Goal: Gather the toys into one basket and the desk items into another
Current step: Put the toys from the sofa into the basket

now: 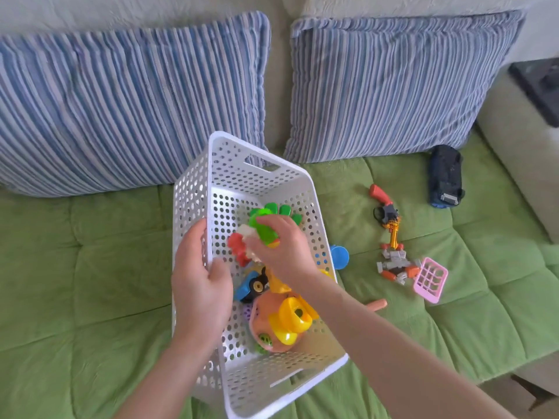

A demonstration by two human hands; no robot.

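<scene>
The left hand (201, 285) grips the perforated white plastic basket (193, 189) by its rim; the right hand (284, 252) curls its fingers (273, 222) round a glossy green lobed plastic toy (266, 211) inside.

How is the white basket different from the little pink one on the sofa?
The white basket is far bigger than the pink basket. The white basket has round holes; the pink basket has a square grid. The left hand grips the white basket's rim, and toys sit in it; the pink basket lies unheld on the green cover. Both are perforated plastic.
</scene>
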